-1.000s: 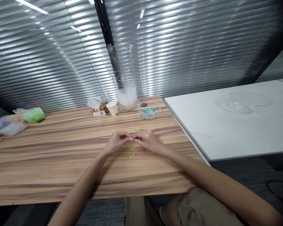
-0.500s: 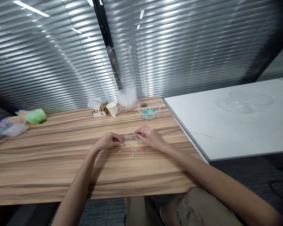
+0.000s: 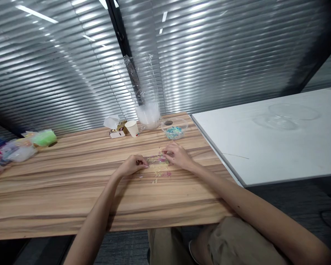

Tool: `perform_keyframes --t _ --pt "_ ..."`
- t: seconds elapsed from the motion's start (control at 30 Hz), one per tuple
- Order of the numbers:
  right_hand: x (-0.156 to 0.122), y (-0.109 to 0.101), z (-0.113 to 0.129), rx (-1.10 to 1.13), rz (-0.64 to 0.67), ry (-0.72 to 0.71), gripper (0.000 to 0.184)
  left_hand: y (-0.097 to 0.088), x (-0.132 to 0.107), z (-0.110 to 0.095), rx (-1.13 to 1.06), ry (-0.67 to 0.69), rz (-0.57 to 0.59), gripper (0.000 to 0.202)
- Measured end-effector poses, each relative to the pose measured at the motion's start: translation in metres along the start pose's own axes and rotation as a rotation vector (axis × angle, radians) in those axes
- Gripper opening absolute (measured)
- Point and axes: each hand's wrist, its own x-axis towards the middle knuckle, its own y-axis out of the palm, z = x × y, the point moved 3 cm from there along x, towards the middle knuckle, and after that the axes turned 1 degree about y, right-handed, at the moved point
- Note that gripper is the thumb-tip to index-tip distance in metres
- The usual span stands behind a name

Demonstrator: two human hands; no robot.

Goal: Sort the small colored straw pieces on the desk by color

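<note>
Worktop (image 3: 57, 200): wood-grained, reaching under both forearms and carrying everything named below.
Loose shreds (image 3: 159, 173): thin yellowish and pink strips scattered on the worktop, most of them between the two hands, some a little nearer the person (a pale sliver also lies just below the left fingertips).
Left hand (image 3: 131, 165): thumb and forefinger drawn close in a pinch at the left edge of the shreds; whether anything is caught between them, I cannot tell.
Right hand (image 3: 178, 156): fingers bent, tips down at the upper right of the scatter, beside some pink strips; too small to tell if it grips one.
Fingertip work: the step in hand looks like handling these fine pieces, with both hands sharing the same small patch.
Next pinch: probably calls for a light, exact grip, since strips this thin may slip, cling or scatter further.
Clear tub (image 3: 185, 129): beyond the right hand, holding blue-green shreds (image 3: 173, 131).
Paper cup (image 3: 132, 129): upright, left of the tub, with a tissue box (image 3: 120, 130) just beside it.
Tall clear bag (image 3: 149, 115): behind the cup, whitish contents in its lower part.
</note>
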Motion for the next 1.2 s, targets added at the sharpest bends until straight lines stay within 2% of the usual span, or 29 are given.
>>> perform_keyframes --t 0.1,0.17,0.23,0.3,0.33,0.4,0.5,0.63,0.87,1.2 --pt "-0.001 0.006 0.006 0.001 0.102 -0.1 0.01 -0.006 -0.008 0.005 -0.088 -0.044 0.193 0.028" --pt "-0.003 0.009 0.009 -0.006 0.14 -0.122 0.013 -0.009 -0.013 0.006 -0.12 -0.081 0.264 0.029" --pt "-0.003 0.011 0.01 -0.016 0.148 -0.113 0.015 -0.01 -0.012 0.003 -0.107 -0.071 0.204 0.03" --pt "-0.003 0.013 0.009 -0.028 0.148 -0.096 0.015 -0.007 -0.008 -0.004 -0.068 -0.02 0.051 0.029" --pt "-0.003 0.014 0.009 -0.034 0.151 -0.088 0.015 -0.004 -0.004 -0.007 -0.049 0.008 -0.026 0.029" --pt "-0.003 0.015 0.007 -0.046 0.162 -0.083 0.013 0.006 0.002 -0.014 -0.008 0.05 -0.091 0.028" --pt "-0.003 0.015 0.007 -0.05 0.168 -0.09 0.011 0.019 0.008 -0.02 0.034 0.077 -0.093 0.026" --pt "-0.004 0.014 0.008 -0.023 0.181 -0.091 0.01 0.023 0.008 -0.018 0.014 0.093 -0.099 0.023" --pt "-0.004 0.016 0.007 0.003 0.234 -0.07 0.013 0.017 0.009 -0.006 0.044 0.073 -0.201 0.021" --pt "-0.005 0.014 0.009 -0.039 0.227 -0.086 0.011 -0.004 0.006 0.001 0.025 0.082 -0.259 0.019"
